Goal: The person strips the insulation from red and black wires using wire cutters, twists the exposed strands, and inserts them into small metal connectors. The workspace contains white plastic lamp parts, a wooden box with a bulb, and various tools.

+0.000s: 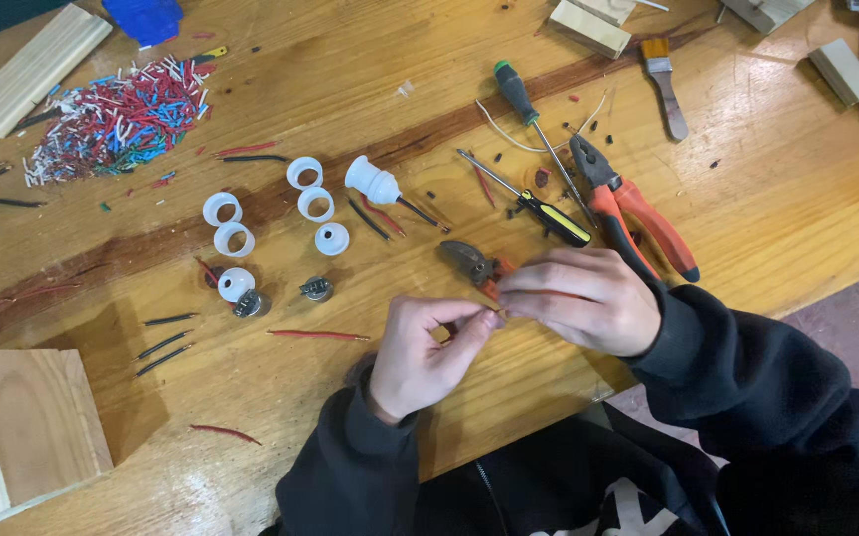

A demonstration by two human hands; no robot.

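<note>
Lower centre of the frame, two hands meeting over a wooden counter point(787, 199), right hand point(580, 300) gripping small orange-handled wire cutters point(476, 266), left hand point(428, 352) pinching a thin red wire point(495, 295) at them, white plastic rings point(269, 213) upper left.

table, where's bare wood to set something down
Bare table lies right of the orange pliers, below the brush. Another patch sits between the wooden box and the left hand. It is crowded around the white rings, screwdrivers and wire scraps.
</note>
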